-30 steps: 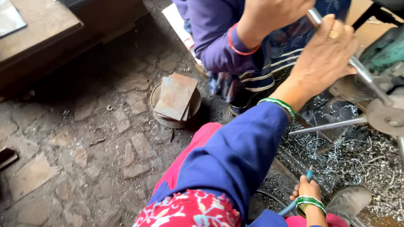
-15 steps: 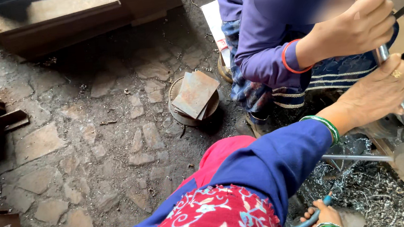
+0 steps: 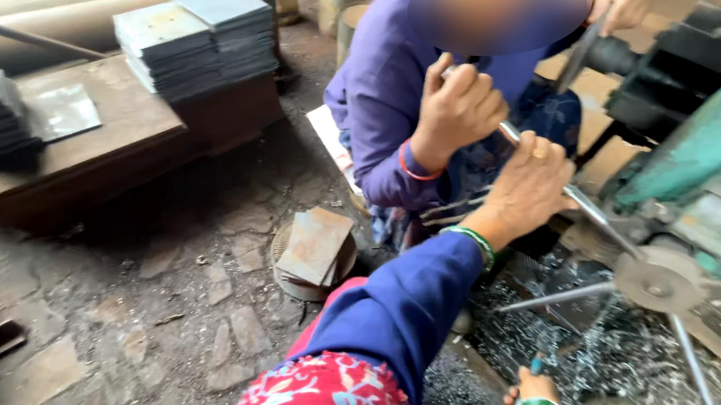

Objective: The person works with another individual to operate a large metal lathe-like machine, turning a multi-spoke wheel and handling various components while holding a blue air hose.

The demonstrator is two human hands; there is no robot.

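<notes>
Fingers of right hand (image 3: 530,186) grip smooth steel spoke (image 3: 594,215), seemingly.

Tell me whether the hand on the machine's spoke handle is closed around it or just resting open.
Closed. The right hand has its fingers wrapped around the metal spoke handle, just below a co-worker's hand gripping the same bar.

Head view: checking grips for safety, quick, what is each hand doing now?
Left hand: closed around the metal handle.
Right hand: closed on a thin blue tool, mostly hidden.
</notes>
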